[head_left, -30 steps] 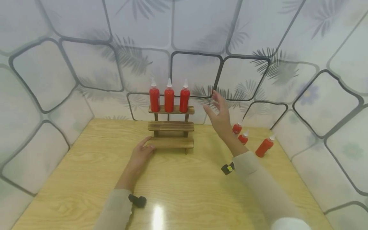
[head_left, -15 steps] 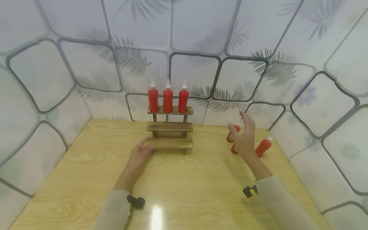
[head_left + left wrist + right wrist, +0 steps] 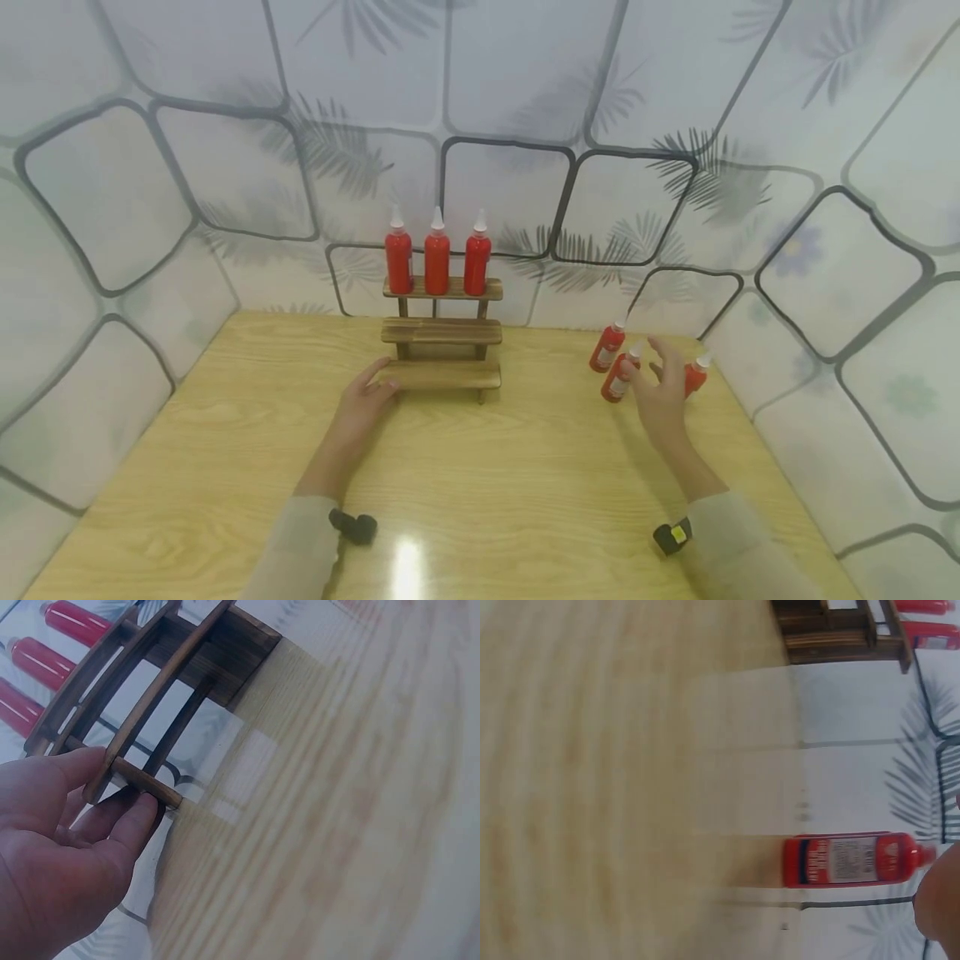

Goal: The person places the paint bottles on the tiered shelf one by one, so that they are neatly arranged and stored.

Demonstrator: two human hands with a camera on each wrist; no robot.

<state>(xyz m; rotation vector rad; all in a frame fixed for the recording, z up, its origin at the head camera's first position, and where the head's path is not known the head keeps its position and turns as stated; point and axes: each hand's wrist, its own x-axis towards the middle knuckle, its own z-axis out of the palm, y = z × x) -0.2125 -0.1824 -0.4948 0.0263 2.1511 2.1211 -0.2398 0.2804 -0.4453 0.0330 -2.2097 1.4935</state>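
- The left hand (image 3: 363,406) grips the left end of the lowest step of the small dark-brown three-step wooden rack (image 3: 442,332): in the left wrist view the thumb lies on top of the slat and the fingers (image 3: 124,817) curl beneath it.
- The right hand (image 3: 662,397) hovers above the bench with its fingers spread and relaxed, holding nothing; the fingertips are just beside the middle one of three loose red squeeze bottles with white nozzle caps (image 3: 618,379).
- Those three bottles stand close together near the far right corner of the light wooden bench (image 3: 480,483); one (image 3: 607,346) is nearest the wall, and one (image 3: 696,375) is partly hidden behind the right hand. Whether the hand touches any of them cannot be told.
- The right wrist view shows one red labelled bottle (image 3: 847,859) with a fingertip close to its nozzle end.
- The rack stands at the middle of the far edge of the bench, against the wall.
- Three more red bottles (image 3: 437,260) stand upright in a row on the rack's top step; the middle and lowest steps carry nothing.
- A white padded wall with grey leaf print (image 3: 525,125) closes in the far and side edges.
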